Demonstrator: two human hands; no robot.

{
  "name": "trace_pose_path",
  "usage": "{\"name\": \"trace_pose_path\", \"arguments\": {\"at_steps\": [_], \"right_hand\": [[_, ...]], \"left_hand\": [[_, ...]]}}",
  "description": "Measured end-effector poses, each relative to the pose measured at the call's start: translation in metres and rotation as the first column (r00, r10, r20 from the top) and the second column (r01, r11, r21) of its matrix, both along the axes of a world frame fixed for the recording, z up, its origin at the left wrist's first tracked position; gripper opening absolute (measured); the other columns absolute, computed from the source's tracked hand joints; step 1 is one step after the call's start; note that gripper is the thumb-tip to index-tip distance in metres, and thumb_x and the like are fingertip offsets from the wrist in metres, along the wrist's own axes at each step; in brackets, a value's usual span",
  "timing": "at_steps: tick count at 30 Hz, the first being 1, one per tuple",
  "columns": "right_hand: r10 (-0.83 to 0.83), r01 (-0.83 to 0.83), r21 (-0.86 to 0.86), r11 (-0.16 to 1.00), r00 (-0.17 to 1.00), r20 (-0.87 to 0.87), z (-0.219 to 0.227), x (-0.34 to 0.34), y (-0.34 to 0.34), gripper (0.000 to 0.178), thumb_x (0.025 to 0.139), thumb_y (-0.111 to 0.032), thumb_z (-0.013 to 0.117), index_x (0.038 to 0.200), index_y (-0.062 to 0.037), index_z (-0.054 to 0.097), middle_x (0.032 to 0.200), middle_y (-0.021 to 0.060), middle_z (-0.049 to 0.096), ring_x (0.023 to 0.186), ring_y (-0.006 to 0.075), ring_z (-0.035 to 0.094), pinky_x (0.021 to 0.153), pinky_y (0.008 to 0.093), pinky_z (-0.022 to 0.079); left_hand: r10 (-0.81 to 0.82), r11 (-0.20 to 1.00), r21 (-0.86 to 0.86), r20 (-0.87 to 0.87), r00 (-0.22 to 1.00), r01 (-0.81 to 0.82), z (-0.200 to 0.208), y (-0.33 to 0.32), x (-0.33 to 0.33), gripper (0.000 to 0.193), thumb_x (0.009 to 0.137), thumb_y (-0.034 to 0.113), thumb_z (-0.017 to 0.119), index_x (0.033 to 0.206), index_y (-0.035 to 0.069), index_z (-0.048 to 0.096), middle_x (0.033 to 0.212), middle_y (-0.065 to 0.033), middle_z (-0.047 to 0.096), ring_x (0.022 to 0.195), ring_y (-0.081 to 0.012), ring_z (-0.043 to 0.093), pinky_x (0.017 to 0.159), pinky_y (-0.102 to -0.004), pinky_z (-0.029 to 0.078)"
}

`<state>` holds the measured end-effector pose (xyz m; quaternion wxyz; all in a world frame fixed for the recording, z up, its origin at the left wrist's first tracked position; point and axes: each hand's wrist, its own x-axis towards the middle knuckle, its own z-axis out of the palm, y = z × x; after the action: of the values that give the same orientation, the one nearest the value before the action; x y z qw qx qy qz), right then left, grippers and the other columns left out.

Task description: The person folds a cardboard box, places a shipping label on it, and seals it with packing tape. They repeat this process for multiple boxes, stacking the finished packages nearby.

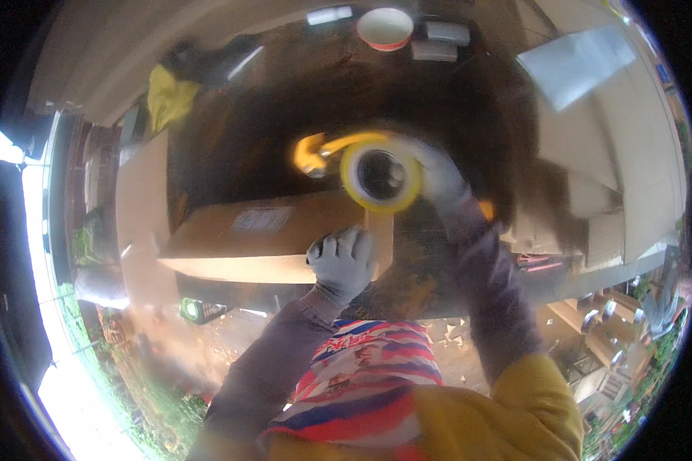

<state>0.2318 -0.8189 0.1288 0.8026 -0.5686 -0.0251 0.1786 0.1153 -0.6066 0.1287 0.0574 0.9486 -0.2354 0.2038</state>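
Note:
A long brown cardboard box (pixel 246 234) lies on a dark table (pixel 284 100). My left hand (pixel 341 261), in a grey glove, presses on the box's near right end. My right hand (pixel 438 173), also gloved, holds a yellow tape dispenser (pixel 380 178) with a roll of clear tape just above the box's right end. A strip of tape runs down from the roll onto the box next to my left fingers. The dispenser's yellow handle (pixel 311 154) sticks out to the left.
A white and red bowl (pixel 385 28) and two small grey blocks (pixel 442 42) sit at the far table edge. A yellow cloth (pixel 169 96) lies at the far left. Flat cardboard (pixel 142 223) leans at the left. White sheets (pixel 580 61) lie at the right.

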Motion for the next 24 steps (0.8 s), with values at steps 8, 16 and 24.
{"name": "trace_pose_path", "arguments": {"at_steps": [8, 16, 24], "right_hand": [[0.6, -0.258, -0.742, 0.619, 0.765, 0.234, 0.077, -0.016, -0.051, 0.036, 0.093, -0.02, 0.062, 0.122, 0.0, 0.061, 0.118, 0.0145, 0.064, 0.109, 0.0213, 0.061, 0.097, 0.0368, 0.048], [-0.11, 0.008, -0.284, 0.959, 0.932, -0.344, 0.036, -0.2, 0.014, 0.04, 0.088, -0.028, 0.067, 0.116, 0.0004, 0.065, 0.107, 0.0133, 0.069, 0.101, 0.0248, 0.065, 0.091, 0.0366, 0.049], [-0.102, 0.366, 0.442, 0.819, 0.851, -0.515, 0.027, -0.232, 0.017, 0.036, 0.093, -0.021, 0.057, 0.12, 0.0023, 0.061, 0.115, 0.0143, 0.066, 0.102, 0.0259, 0.065, 0.092, 0.0398, 0.051]], "left_hand": [[0.002, 1.0, 0.011, 0.146, 0.989, -0.004, 0.0, -0.002, 0.006, 0.028, 0.073, 0.03, 0.064, 0.099, 0.022, 0.063, 0.105, 0.0034, 0.059, 0.089, -0.0186, 0.052, 0.08, -0.0388, 0.033], [-0.025, 0.998, 0.057, 0.117, 0.993, 0.018, 0.003, -0.003, 0.006, 0.014, 0.076, 0.031, 0.062, 0.084, 0.022, 0.056, 0.09, 0.0035, 0.054, 0.079, -0.0192, 0.047, 0.072, -0.0412, 0.03], [-0.093, 0.992, 0.09, 0.118, 0.989, 0.083, 0.005, 0.003, 0.008, 0.01, 0.081, 0.03, 0.06, 0.081, 0.022, 0.054, 0.089, 0.0022, 0.056, 0.082, -0.0199, 0.05, 0.074, -0.0409, 0.031]]}}
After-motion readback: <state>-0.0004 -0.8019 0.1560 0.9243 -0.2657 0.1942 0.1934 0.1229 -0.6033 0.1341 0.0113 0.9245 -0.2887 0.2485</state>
